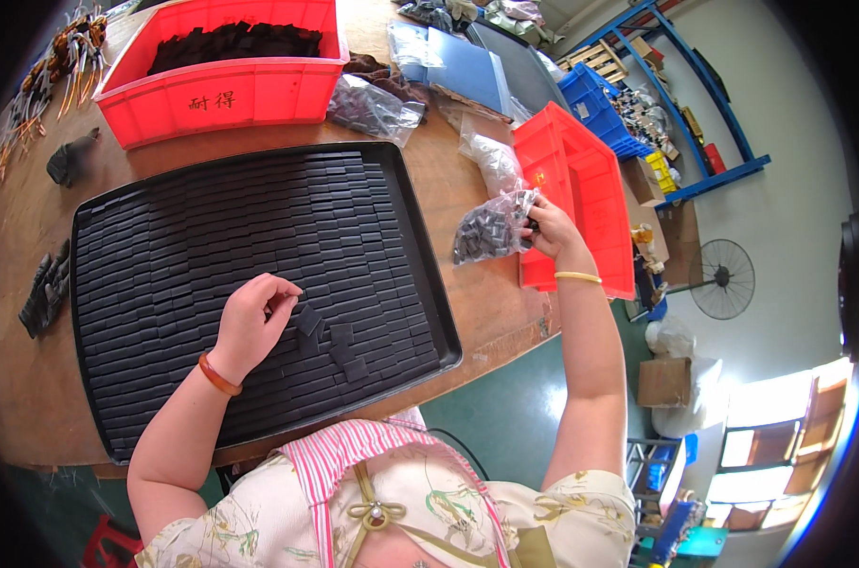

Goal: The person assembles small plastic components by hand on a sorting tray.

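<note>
A wide black tray [428, 284] lies before me, lined with close rows of flat black rectangular pieces [212, 246]. Several loose black pieces [342, 343] rest on top of the rows near its right side. Just left of these, my left hand [257, 317] hovers over the rows, thumb and fingers pinched together; whatever is between the fingertips is too small to make out. Beyond the tray's right edge, my right hand [549, 229] closes on the mouth of a clear plastic bag [491, 230] full of small dark grey pieces. Its fingertips are partly hidden by the bag.
A red bin [212, 99] of black pieces stands behind the tray. Another red bin [590, 199] sits beside my right hand, near a clear bag of white material [496, 163]. Dark gloves [46, 289] and wire bundles [55, 76] lie at left. A fan [722, 275] stands at right.
</note>
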Demonstrator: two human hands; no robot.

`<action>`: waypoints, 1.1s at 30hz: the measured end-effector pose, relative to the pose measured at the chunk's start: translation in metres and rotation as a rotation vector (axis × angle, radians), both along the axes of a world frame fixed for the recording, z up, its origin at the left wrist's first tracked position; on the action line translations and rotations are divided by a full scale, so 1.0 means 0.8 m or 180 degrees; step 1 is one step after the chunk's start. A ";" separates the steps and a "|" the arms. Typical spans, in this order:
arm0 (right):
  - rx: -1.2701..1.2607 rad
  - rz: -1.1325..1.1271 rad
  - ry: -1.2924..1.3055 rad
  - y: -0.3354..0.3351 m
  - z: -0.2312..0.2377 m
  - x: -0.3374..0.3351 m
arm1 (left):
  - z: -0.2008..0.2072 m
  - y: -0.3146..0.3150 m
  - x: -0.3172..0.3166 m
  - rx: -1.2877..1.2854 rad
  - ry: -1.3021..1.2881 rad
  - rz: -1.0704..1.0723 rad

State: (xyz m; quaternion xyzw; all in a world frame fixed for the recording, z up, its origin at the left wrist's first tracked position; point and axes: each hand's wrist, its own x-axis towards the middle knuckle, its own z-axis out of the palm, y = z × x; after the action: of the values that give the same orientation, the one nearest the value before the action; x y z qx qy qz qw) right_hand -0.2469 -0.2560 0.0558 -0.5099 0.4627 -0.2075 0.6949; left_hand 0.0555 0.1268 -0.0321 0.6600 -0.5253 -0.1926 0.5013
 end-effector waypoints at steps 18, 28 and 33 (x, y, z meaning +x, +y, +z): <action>0.0937 -0.0743 -0.2694 0.015 0.024 -0.068 | 0.000 -0.001 -0.001 0.0006 -0.0027 0.0016; 0.2198 -0.0426 -0.3866 0.157 -0.046 -0.033 | 0.011 -0.003 -0.004 -0.0324 -0.0381 0.0109; 0.2396 -0.0644 -0.3270 0.208 -0.080 0.000 | 0.020 0.005 -0.004 0.0084 -0.0864 0.0181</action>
State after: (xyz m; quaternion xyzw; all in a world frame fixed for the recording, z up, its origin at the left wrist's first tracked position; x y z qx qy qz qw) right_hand -0.2466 -0.0894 -0.0084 -0.0207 0.1580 -0.3132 0.9362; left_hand 0.0520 0.1304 -0.0158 0.7012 -0.5668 -0.0942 0.4221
